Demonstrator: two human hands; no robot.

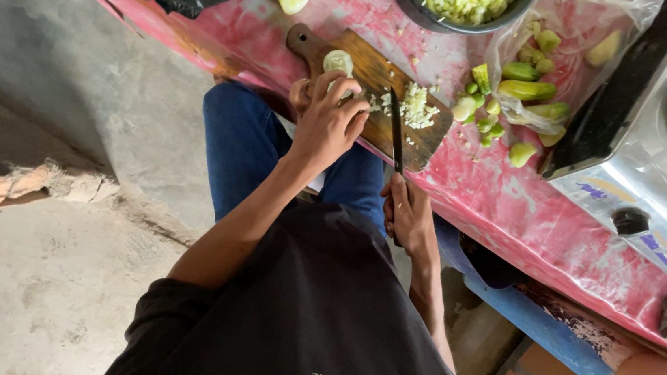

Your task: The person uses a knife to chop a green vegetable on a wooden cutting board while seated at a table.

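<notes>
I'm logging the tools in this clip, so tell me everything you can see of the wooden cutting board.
The cutting board is brown wood, rectangular, with a rounded handle at one end. It lies flat on the pink table, set diagonally. A pile of pale chopped bits sits on it. The left hand presses a pale green vegetable piece onto it, and the knife in the right hand rests its dark blade across it.

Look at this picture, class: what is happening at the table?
A person is chopping a pale green vegetable on a brown wooden cutting board. The left hand steadies the vegetable, and the right hand grips a black-bladed knife beside a heap of chopped bits. On the pink table, whole green pieces lie in a clear plastic bag, and a dark bowl holds more chopped vegetable.
</notes>
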